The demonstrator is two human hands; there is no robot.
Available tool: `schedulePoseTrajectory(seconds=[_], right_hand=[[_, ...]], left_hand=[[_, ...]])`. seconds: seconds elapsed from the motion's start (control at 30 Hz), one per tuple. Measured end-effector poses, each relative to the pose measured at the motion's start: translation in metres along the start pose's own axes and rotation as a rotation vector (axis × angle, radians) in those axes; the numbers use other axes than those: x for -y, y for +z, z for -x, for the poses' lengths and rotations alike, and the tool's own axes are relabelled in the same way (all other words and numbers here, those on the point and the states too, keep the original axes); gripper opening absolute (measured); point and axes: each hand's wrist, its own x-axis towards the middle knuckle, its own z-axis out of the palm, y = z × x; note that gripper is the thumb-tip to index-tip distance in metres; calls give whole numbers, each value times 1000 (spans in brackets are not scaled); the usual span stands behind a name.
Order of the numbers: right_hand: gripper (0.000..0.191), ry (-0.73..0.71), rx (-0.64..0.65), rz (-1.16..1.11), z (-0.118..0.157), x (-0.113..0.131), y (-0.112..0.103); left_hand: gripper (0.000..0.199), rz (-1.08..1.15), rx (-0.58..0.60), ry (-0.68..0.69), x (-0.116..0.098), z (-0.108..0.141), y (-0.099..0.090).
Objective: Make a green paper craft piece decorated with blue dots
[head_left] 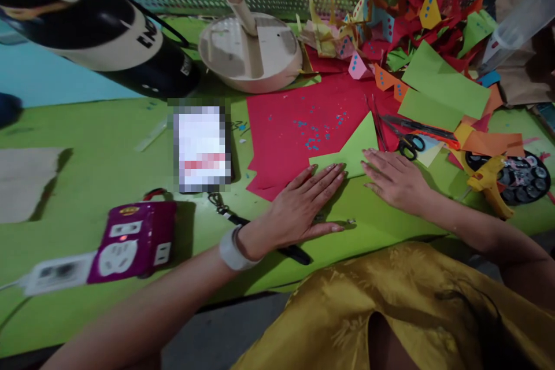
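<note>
A folded piece of light green paper (362,147) lies partly over a red paper sheet (277,127) scattered with tiny blue bits. My left hand (306,202) rests flat, fingertips at the green paper's left lower edge and thumb stretched out on the table. On the right, my right hand (394,179) lies flat with its fingertips on the green paper's right lower corner. Both hands have their fingers extended and hold nothing. Close beyond the right hand are black-handled scissors (410,144) and a pair of thin tweezers (377,118).
Cut and folded coloured papers (385,29) pile up at the back right, with green sheets (442,89) before them. A phone (202,147), a purple power adapter (134,240), a round white lamp base (271,60) and a large bottle (108,29) stand left. A tape dispenser (492,182) lies right.
</note>
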Motion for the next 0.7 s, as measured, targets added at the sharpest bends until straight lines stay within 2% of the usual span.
schedulePoseTrajectory(seconds=[0.17,0.3,0.57,0.7], right_hand=[[39,-89,73,-70,3,16,-1],[49,-111,127,-20,4,25,5],[68,-118,90,55,10,33,12],[78,-89,126,-2,14,38,16]], left_hand=[[96,-4,-1,-1,0,1,2],[96,-16,-29,2,0,1,4],[95,-39,-28,8,0,1,5],[93,-24,-22,5,1,3,6]])
